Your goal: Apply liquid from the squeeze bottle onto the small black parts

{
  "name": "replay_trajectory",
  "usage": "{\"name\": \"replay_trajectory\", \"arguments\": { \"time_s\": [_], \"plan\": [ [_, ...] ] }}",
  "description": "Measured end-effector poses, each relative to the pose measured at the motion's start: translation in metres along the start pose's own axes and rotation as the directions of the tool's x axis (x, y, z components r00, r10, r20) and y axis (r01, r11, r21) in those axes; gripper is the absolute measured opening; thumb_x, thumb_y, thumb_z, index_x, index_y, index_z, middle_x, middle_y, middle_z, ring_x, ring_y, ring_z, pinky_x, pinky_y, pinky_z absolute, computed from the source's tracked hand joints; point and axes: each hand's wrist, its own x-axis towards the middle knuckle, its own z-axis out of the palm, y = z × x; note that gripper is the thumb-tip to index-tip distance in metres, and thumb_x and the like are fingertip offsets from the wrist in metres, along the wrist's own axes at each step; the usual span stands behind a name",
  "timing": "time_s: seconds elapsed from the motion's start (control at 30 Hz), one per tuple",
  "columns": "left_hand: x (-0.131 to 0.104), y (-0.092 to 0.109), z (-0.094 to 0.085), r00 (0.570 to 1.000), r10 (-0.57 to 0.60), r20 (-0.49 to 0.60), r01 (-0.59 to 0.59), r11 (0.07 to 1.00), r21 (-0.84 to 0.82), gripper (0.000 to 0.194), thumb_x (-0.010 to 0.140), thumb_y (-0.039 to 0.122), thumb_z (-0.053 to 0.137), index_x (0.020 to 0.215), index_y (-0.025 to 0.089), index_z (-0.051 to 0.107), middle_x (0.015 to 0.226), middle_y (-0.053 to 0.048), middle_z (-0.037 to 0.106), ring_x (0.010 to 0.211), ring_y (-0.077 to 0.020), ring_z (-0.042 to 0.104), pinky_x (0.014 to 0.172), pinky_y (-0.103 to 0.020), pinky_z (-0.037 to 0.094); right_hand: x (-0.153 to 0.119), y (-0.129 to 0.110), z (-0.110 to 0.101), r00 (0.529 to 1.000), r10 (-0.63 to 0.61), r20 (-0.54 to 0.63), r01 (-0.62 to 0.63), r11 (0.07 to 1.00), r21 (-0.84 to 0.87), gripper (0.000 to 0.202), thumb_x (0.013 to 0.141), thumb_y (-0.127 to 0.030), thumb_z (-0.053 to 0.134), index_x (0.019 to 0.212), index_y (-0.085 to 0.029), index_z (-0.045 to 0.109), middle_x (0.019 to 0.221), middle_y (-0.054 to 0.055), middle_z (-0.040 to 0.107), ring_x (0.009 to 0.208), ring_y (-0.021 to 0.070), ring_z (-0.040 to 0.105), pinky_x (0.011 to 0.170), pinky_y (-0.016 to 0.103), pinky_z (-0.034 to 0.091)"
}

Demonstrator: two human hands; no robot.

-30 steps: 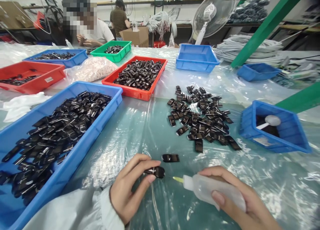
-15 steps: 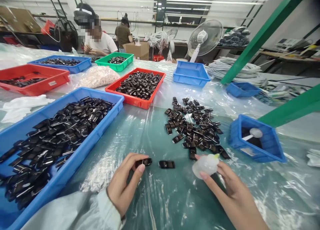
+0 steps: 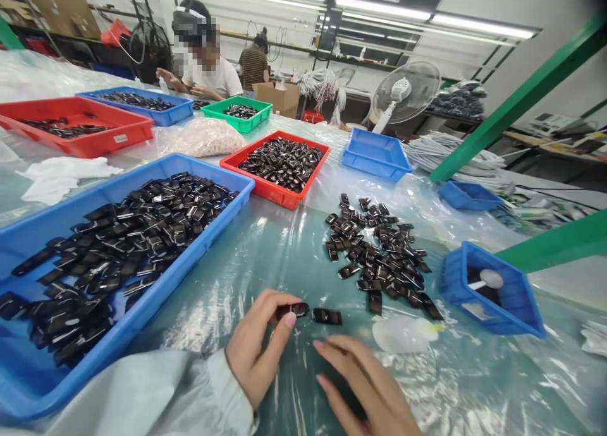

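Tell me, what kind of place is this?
Probably a small factory or assembly workshop. Plastic trays full of identical small black parts sit on a long plastic-covered table, another person works further along it, and shelves with boxes stand behind.

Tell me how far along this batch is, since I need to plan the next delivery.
Seemingly done: the large blue tray is full of black parts. In hand: the left hand pinches one black part, another lies beside it; the squeeze bottle lies down, the right hand empty. Left: the loose pile.
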Motion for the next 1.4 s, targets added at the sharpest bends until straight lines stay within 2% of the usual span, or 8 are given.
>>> {"name": "replay_trajectory", "arguments": {
  "time_s": [0.17,0.37,0.47,0.6,0.8,1.03,1.3,1.4],
  "plan": [
    [0.000,0.000,-0.002,0.999,-0.038,-0.018,0.038,0.999,0.000,0.019,0.096,0.027,0.038,0.103,0.020,0.054,0.094,-0.004,0.056,0.088,-0.0189,0.053,0.077,-0.030,0.040,0.030,0.002,0.018,0.995,-0.038,0.088,0.029,0.994,0.103,0.031,0.089,-0.006,0.041,0.109,-0.018,0.062,0.098,0.013,0.063,0.090,0.0283,0.060,0.071,0.043,0.052],
    [0.000,0.000,-0.005,1.000,-0.018,0.007,0.018,0.999,0.037,0.019,0.094,0.024,0.039,0.104,0.020,0.054,0.093,-0.004,0.055,0.086,-0.0184,0.054,0.077,-0.030,0.040,0.032,0.013,0.013,0.983,0.155,0.100,-0.182,0.912,0.367,0.020,0.089,-0.015,0.043,0.088,-0.020,0.062,0.087,0.009,0.060,0.082,0.0260,0.055,0.070,0.041,0.044],
    [-0.001,-0.001,-0.006,0.999,-0.016,0.036,0.015,1.000,0.024,0.015,0.092,0.023,0.046,0.104,0.021,0.056,0.093,-0.003,0.058,0.087,-0.0183,0.055,0.077,-0.028,0.041,0.030,0.009,0.000,0.926,0.339,0.169,-0.373,0.744,0.555,0.015,0.092,-0.024,0.043,0.086,-0.023,0.056,0.079,0.003,0.054,0.070,0.0185,0.052,0.062,0.031,0.043],
    [-0.004,-0.001,-0.007,0.998,0.017,0.065,-0.018,1.000,0.017,0.015,0.090,0.022,0.052,0.103,0.023,0.059,0.095,-0.003,0.063,0.089,-0.0190,0.057,0.078,-0.028,0.042,0.031,0.001,-0.014,0.823,0.449,0.348,-0.535,0.405,0.742,0.018,0.091,-0.036,0.046,0.083,-0.023,0.054,0.066,-0.003,0.046,0.060,0.0123,0.047,0.057,0.024,0.041],
    [-0.009,0.000,-0.006,0.991,0.015,0.132,-0.018,1.000,0.022,0.017,0.087,0.024,0.059,0.103,0.028,0.062,0.090,0.002,0.067,0.080,-0.0162,0.060,0.072,-0.023,0.045,0.032,-0.002,-0.015,0.738,0.428,0.521,-0.575,-0.006,0.818,0.020,0.084,-0.041,0.061,0.080,-0.021,0.060,0.066,-0.005,0.047,0.062,0.0092,0.046,0.062,0.021,0.038],
    [-0.012,0.001,-0.007,0.979,0.160,0.126,-0.163,0.987,0.014,0.017,0.090,0.024,0.056,0.106,0.029,0.060,0.088,0.004,0.066,0.077,-0.0117,0.060,0.070,-0.019,0.044,0.026,-0.007,-0.007,0.724,0.347,0.596,-0.531,-0.271,0.803,0.025,0.078,-0.040,0.069,0.088,-0.022,0.056,0.067,-0.005,0.052,0.065,0.0088,0.051,0.064,0.022,0.041],
    [-0.017,0.000,-0.001,0.929,0.325,0.179,-0.353,0.923,0.151,0.019,0.096,0.024,0.044,0.110,0.019,0.056,0.090,-0.002,0.066,0.080,-0.0131,0.061,0.072,-0.021,0.044,0.024,0.003,0.005,0.696,0.245,0.675,-0.583,-0.357,0.730,0.029,0.074,-0.040,0.072,0.081,-0.018,0.055,0.058,-0.005,0.055,0.052,0.0080,0.054,0.054,0.023,0.045],
    [-0.014,0.015,-0.010,0.845,0.506,0.171,-0.528,0.745,0.407,0.025,0.099,0.021,0.036,0.109,0.012,0.057,0.087,-0.006,0.065,0.076,-0.0151,0.059,0.074,-0.025,0.043,0.023,0.000,0.001,0.744,0.209,0.635,-0.568,-0.304,0.765,0.034,0.070,-0.047,0.074,0.081,-0.019,0.057,0.056,-0.004,0.055,0.049,0.0080,0.053,0.050,0.021,0.043]
  ]
}}
